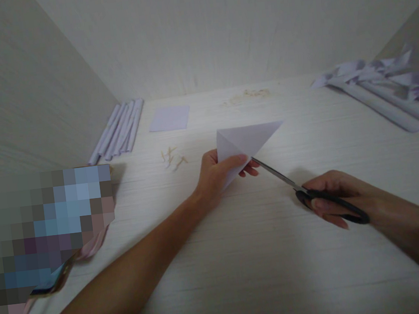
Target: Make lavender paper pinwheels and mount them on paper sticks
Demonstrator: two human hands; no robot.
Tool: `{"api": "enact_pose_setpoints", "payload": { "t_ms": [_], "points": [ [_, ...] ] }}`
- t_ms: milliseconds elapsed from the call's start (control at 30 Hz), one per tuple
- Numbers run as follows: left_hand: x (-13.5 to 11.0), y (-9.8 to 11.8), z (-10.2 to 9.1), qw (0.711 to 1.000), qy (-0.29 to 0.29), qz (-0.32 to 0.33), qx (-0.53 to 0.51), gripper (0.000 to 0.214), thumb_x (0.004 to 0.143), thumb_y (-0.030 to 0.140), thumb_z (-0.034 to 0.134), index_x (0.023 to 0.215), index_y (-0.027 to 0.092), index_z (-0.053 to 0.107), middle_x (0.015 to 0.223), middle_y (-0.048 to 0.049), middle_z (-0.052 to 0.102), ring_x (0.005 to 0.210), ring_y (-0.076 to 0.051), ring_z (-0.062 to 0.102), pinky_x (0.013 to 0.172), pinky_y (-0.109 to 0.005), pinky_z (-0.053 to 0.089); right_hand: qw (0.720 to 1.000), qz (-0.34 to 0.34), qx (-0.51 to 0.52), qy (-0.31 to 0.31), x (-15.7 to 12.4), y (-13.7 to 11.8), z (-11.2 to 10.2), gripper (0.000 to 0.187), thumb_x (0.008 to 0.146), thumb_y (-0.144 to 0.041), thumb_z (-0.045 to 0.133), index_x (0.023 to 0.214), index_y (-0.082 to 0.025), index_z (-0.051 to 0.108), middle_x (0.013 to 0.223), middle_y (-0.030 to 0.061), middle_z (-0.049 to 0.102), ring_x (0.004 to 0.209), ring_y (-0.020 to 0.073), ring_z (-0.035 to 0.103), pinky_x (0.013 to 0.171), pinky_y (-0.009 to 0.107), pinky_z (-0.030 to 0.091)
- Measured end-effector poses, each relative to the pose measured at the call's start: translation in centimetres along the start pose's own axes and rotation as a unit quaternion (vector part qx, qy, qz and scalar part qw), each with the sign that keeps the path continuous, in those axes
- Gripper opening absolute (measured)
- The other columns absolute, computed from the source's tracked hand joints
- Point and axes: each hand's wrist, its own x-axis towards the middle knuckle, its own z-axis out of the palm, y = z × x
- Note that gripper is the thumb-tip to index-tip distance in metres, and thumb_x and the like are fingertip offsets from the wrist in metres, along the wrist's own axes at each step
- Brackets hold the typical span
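A white sheet of paper (247, 137), folded into a triangle with a crease across it, is held up in the middle of the view. My left hand (222, 168) pinches its lower edge, thumb in front and fingers behind. In my right hand (337, 198) is a pair of scissors (286, 181) with black handles. The blades look closed or nearly so. Their tips touch or overlap the paper's slanting lower edge, right beside my left thumb; whether they have cut into it I cannot tell.
Rolled paper tubes (119, 132) lie at the back left, near a flat paper square (169, 118). Small pale sticks (173, 157) and another scattering (257, 92) lie on the table. Folded paper pinwheels on tubes (379, 87) lie at right. A pixelated object (68, 213) stands at left.
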Motion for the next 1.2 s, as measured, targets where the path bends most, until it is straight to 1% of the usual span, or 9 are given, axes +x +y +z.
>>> {"api": "enact_pose_setpoints", "payload": {
  "t_ms": [100, 467, 733, 1033, 1200],
  "points": [
    [0.05, -0.08, -0.04, 1.0, -0.007, 0.004, -0.007, 0.01, 0.062, 0.019, 0.058, 0.058, 0.01, 0.061, 0.058, -0.0032, 0.064, 0.048, -0.011, 0.058, 0.047, -0.021, 0.039, 1.0, 0.005, 0.001, -0.007, 0.0, 0.16, -0.08, 0.04, 0.068, -0.052, 0.056, 0.053, -0.016, 0.045, 0.037, -0.0057, 0.04, 0.032, 0.003, 0.03, 0.031, 0.017, 0.018],
    [0.05, -0.09, -0.05, 1.0, -0.005, 0.004, -0.004, 0.01, 0.062, 0.019, 0.058, 0.058, 0.01, 0.062, 0.057, -0.0032, 0.064, 0.048, -0.011, 0.058, 0.047, -0.021, 0.039, 1.0, -0.004, -0.004, 0.002, -0.17, 0.0, -0.02, 0.039, 0.069, -0.05, 0.055, 0.052, -0.016, 0.045, 0.038, -0.0052, 0.04, 0.033, 0.0039, 0.03, 0.032, 0.017, 0.019],
    [-0.02, -0.03, 0.01, 1.0, 0.0, 0.002, -0.002, 0.011, 0.062, 0.02, 0.058, 0.058, 0.01, 0.062, 0.058, -0.0035, 0.064, 0.048, -0.011, 0.058, 0.047, -0.021, 0.039, 1.0, 0.011, -0.004, -0.003, -0.13, 0.15, -0.06, 0.041, 0.067, -0.053, 0.055, 0.053, -0.016, 0.045, 0.037, -0.0057, 0.039, 0.031, 0.0037, 0.028, 0.031, 0.018, 0.017],
    [-0.04, -0.02, -0.01, 1.0, 0.0, 0.003, 0.002, 0.01, 0.062, 0.02, 0.059, 0.059, 0.011, 0.061, 0.059, -0.0035, 0.064, 0.048, -0.011, 0.058, 0.047, -0.022, 0.039, 1.0, 0.004, -0.013, -0.003, -0.17, -0.22, 0.02, 0.041, 0.067, -0.055, 0.053, 0.053, -0.017, 0.045, 0.037, -0.0053, 0.039, 0.032, 0.0043, 0.028, 0.032, 0.019, 0.017],
    [-0.1, 0.0, 0.01, 1.0, 0.011, 0.003, 0.019, 0.012, 0.062, 0.022, 0.059, 0.059, 0.011, 0.061, 0.06, -0.0045, 0.065, 0.048, -0.011, 0.057, 0.048, -0.023, 0.04, 1.0, -0.004, -0.009, -0.011, -0.28, 0.2, -0.25, 0.039, 0.07, -0.052, 0.053, 0.054, -0.016, 0.046, 0.038, -0.0047, 0.04, 0.032, 0.0042, 0.028, 0.032, 0.019, 0.018]
  ]
}}
